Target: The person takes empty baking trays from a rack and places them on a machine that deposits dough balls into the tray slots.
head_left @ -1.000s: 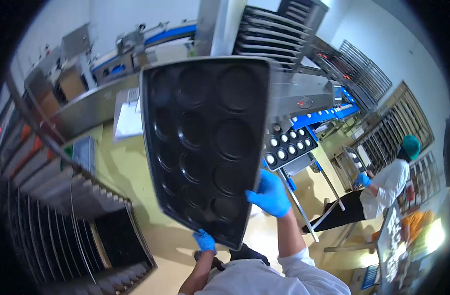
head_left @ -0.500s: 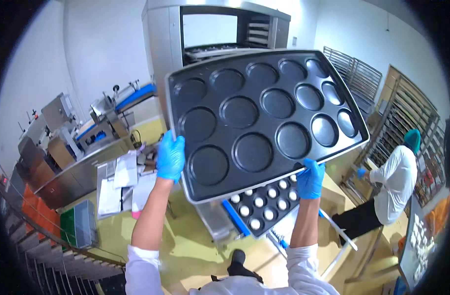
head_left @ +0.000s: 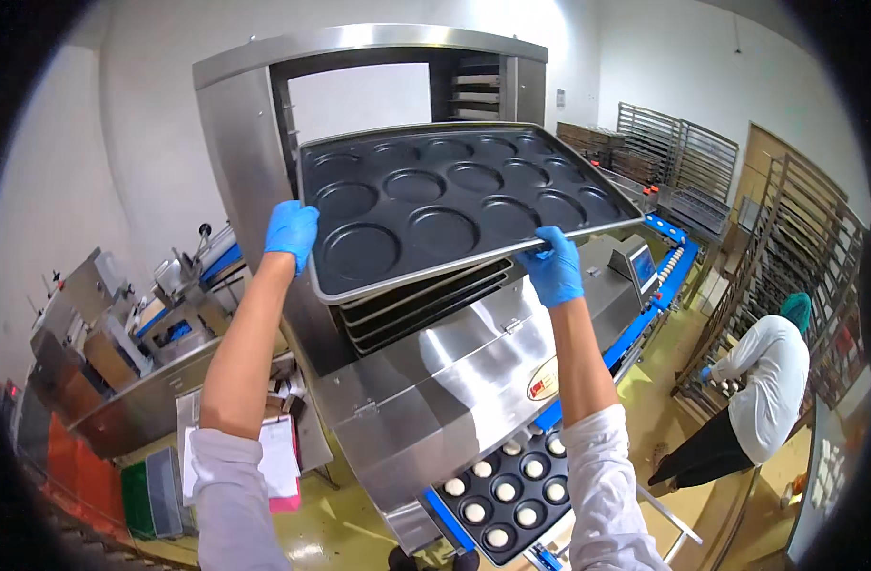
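A large dark baking tray (head_left: 442, 206) with rows of round shallow wells is held up in front of me, its wells bare. My left hand (head_left: 292, 232), in a blue glove, grips its left edge near the front corner. Gloved the same way, my right hand (head_left: 554, 266) is closed on the near edge, right of the middle. Below the tray, several stacked trays (head_left: 426, 306) show their edges inside the opening of a steel machine (head_left: 445, 381). The held tray hides part of that opening.
Another dark tray (head_left: 511, 490) with white dough balls lies on a blue-edged conveyor below. A blue conveyor belt (head_left: 665, 285) carries dough pieces at the right. A co-worker (head_left: 763, 381) bends beside a tall rack (head_left: 787, 247). Papers (head_left: 264, 457) lie on a small table at left.
The tray has moved forward toward the machine's opening and tipped flatter, both hands still on it. My view has shifted toward the machine. The co-worker now bends lower by the rack.
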The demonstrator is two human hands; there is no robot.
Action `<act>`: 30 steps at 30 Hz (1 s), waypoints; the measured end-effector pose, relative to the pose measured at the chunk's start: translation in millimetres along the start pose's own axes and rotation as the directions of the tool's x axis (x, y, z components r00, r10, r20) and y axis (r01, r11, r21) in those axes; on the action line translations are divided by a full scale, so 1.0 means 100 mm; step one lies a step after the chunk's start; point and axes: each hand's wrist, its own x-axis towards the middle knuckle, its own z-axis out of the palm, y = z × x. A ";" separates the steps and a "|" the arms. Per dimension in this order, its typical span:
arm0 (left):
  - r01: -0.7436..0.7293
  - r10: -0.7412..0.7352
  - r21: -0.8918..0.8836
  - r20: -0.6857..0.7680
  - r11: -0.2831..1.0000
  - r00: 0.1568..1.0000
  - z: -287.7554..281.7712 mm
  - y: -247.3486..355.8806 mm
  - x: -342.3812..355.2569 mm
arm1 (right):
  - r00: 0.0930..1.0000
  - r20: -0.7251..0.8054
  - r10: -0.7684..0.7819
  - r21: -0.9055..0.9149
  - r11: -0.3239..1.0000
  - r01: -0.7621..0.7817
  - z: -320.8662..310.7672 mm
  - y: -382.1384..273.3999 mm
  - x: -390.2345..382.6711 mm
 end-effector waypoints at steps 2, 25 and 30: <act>-0.021 0.022 0.012 -0.033 1.000 0.999 0.00 -0.25 0.27 | 0.999 0.024 0.036 0.014 0.999 -0.036 0.09 0.12 0.22; -0.555 0.748 0.796 0.212 0.241 0.629 0.72 0.27 0.89 | 0.956 0.271 0.112 -0.078 0.993 -0.094 1.12 0.87 2.64; -0.519 0.679 0.837 0.279 0.175 0.679 1.01 -0.01 1.42 | 0.971 0.237 0.018 -0.629 0.764 0.139 0.86 0.83 1.86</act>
